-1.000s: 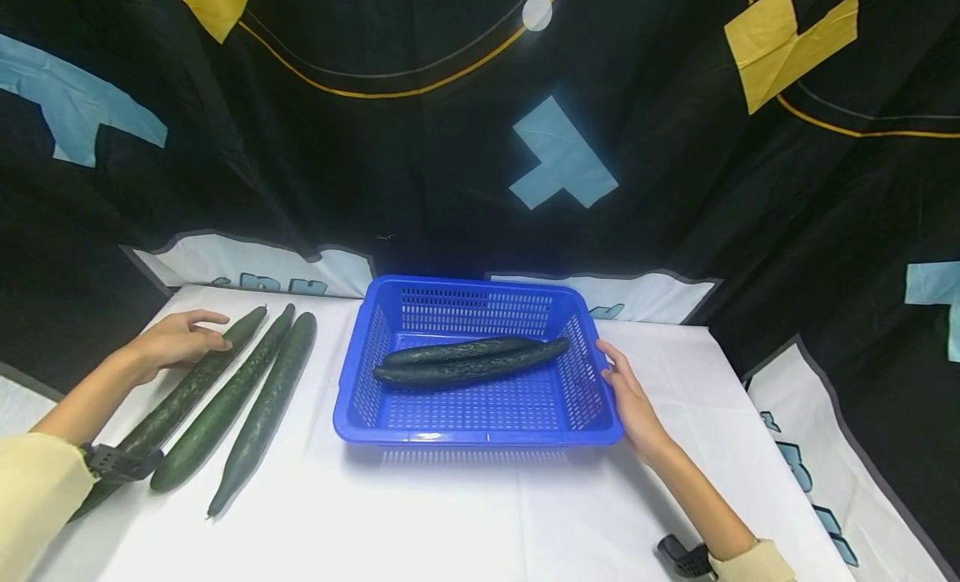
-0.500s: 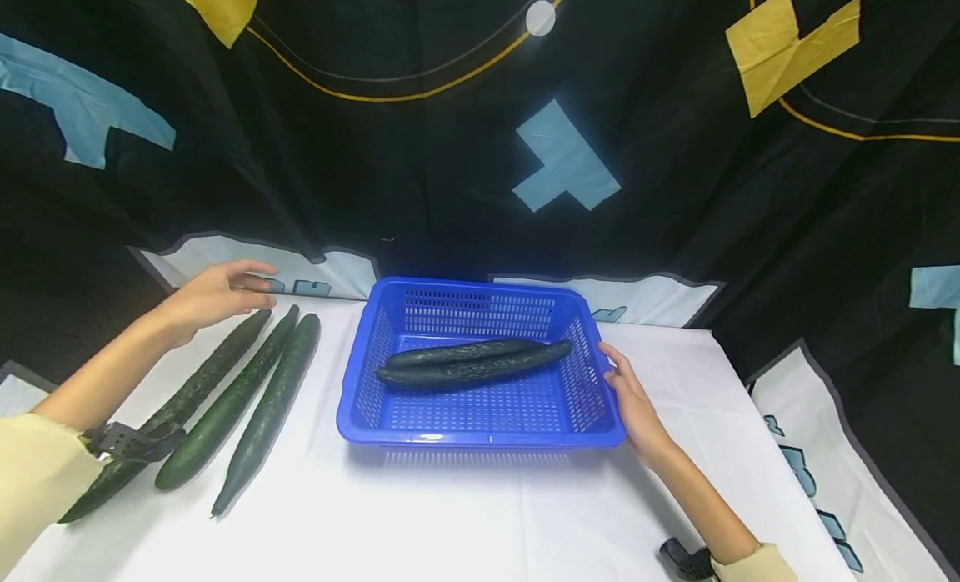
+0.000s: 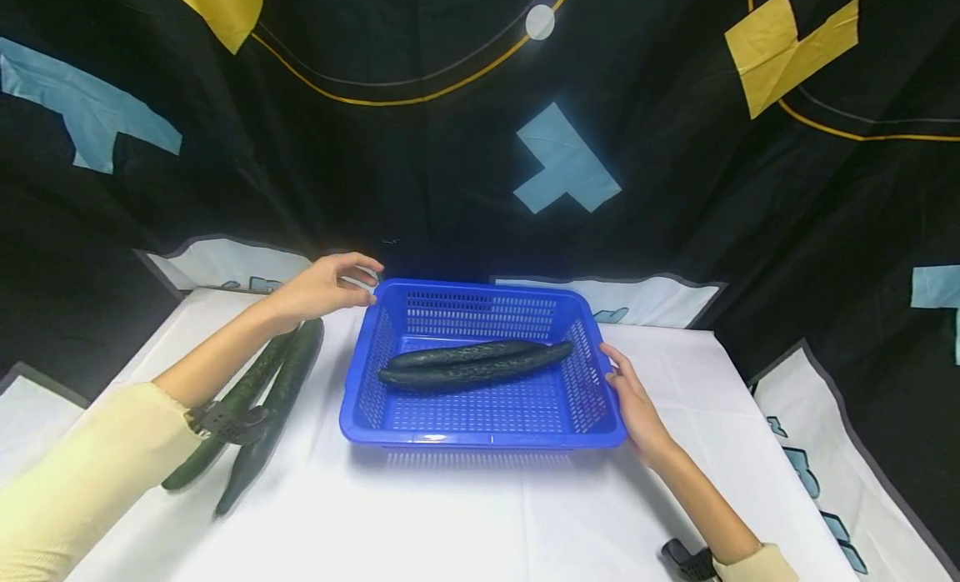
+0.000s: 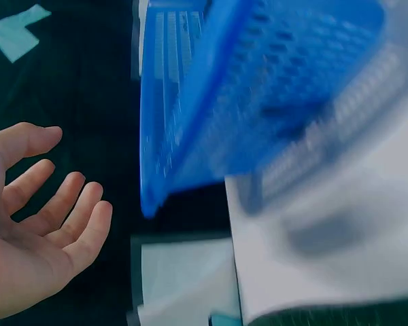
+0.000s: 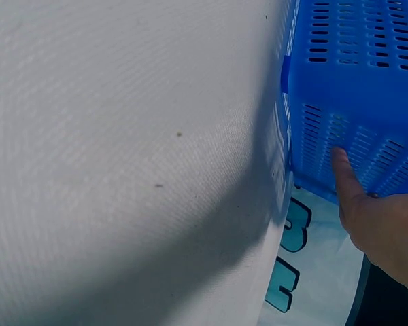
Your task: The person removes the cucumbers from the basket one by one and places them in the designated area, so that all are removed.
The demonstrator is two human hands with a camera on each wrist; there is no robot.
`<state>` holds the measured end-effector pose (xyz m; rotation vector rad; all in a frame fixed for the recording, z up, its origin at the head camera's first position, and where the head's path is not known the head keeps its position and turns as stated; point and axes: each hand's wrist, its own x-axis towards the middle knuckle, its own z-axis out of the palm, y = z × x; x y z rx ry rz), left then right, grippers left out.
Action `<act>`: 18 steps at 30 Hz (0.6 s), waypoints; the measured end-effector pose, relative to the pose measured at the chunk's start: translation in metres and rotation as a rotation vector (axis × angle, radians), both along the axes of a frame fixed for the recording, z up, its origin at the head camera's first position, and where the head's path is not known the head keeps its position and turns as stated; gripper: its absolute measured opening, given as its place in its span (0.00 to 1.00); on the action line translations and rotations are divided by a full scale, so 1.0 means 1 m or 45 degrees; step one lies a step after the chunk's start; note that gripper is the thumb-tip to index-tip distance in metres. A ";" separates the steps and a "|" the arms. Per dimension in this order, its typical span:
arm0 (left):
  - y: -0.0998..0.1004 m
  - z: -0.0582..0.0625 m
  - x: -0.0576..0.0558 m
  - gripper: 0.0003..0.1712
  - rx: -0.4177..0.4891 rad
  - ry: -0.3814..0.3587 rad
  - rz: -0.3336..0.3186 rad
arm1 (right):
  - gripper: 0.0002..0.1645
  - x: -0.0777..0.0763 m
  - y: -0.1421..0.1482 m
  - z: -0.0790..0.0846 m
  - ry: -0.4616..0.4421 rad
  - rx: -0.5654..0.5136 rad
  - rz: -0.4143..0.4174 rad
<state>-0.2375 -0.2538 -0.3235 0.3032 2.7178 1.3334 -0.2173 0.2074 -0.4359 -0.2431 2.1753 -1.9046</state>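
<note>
Left grip (image 3: 324, 290) hangs released, right grip (image 3: 636, 408) touches the basket (image 3: 457, 438), unclenched — white table (image 3: 420, 524), black backdrop (image 3: 420, 182) behind.

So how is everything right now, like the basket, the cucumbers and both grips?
Blue basket: upright, partly filled.
Cucumbers inside the basket: two, lying side by side.
White cloth: spread out under the basket.
Cucumbers on the cloth: two show, lying down, partly hidden.
Left grip: relaxed, holding nothing.
Right grip: touching the basket's right side.
Black backdrop: hanging.
</note>
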 end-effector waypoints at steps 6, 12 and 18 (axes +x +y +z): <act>0.037 -0.003 -0.017 0.31 0.049 -0.007 -0.089 | 0.32 0.001 0.001 0.000 0.000 -0.003 -0.003; 0.074 -0.010 -0.029 0.29 0.124 -0.060 -0.167 | 0.32 0.000 0.001 -0.001 0.019 0.001 0.011; 0.100 -0.019 -0.043 0.28 0.152 -0.133 -0.236 | 0.32 -0.001 0.001 -0.001 0.022 -0.003 0.009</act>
